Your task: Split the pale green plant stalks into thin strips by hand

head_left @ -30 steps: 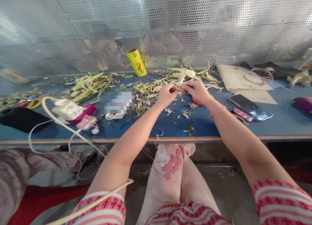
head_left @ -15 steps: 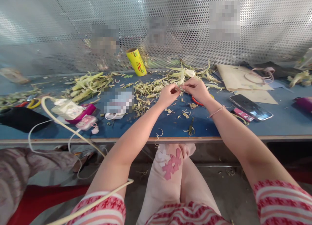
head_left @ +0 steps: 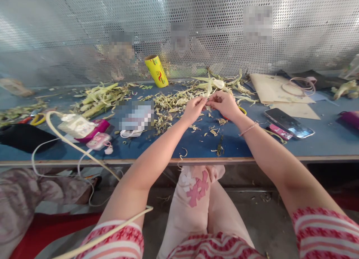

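My left hand (head_left: 194, 109) and my right hand (head_left: 224, 105) meet over the blue table, fingertips pinched close together. Between them is a thin pale green plant strip (head_left: 208, 94), its lower part hidden by the fingers. Behind the hands lies a heap of pale, dry plant pieces (head_left: 175, 101), with longer peeled leaves (head_left: 217, 83) at its back. Under my right hand a red and yellow scissor-like handle (head_left: 242, 110) shows in part. Small scraps (head_left: 214, 132) are scattered in front of my hands.
A bundle of green stalks (head_left: 98, 98) lies left of a yellow cardboard tube (head_left: 156, 71). A power strip (head_left: 77, 125) with cables stands nearer. On the right are a phone (head_left: 289, 123) and brown paper sheets (head_left: 276, 88). A perforated metal screen (head_left: 207, 12) rises behind the table (head_left: 179, 148).
My left hand's fingers have straightened and closed together, and its fingertips have risen slightly. My right hand has stayed nearly in place, with its fingers shifted a little.
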Tool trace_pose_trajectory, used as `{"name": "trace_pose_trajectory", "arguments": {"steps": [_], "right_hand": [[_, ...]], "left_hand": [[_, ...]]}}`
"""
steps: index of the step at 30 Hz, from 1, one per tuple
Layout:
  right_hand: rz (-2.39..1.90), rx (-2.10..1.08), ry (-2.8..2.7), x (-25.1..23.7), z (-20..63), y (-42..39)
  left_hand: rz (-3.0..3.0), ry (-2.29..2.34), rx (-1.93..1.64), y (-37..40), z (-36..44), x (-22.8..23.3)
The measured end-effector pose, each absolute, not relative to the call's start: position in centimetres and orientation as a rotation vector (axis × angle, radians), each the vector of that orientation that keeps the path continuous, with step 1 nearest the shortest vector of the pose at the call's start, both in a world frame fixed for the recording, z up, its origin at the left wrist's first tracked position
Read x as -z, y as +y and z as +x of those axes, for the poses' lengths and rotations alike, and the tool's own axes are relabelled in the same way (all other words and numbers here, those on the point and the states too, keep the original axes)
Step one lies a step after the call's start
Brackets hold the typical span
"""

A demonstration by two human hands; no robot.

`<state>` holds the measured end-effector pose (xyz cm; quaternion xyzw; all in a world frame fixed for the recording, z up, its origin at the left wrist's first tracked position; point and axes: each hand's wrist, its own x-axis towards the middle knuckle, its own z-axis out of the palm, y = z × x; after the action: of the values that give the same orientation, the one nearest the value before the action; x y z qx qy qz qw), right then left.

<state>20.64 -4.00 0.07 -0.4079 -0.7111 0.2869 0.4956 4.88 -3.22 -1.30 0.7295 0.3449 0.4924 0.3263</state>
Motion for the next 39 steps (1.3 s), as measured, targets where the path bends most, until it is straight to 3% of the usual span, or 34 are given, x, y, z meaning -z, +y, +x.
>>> {"name": "trace_pose_trajectory", "arguments": {"steps": [14, 26, 39], "right_hand": [[-1.091, -0.829, -1.416, 0.9, 20.5, -2.7], [-0.858, -0.585, -1.620, 0.3, 20.2, -3.7], [-0.905, -0.690, -1.697, 0.2, 19.8, -4.2]], "left_hand": [[1.997, 0.972, -1.322, -3.0, 4.7, 1.5], [1.722, 0.987, -1.232, -2.9, 5.5, 1.2], [1.706, 0.925, -1.211, -2.6, 5.4, 1.4]]}}
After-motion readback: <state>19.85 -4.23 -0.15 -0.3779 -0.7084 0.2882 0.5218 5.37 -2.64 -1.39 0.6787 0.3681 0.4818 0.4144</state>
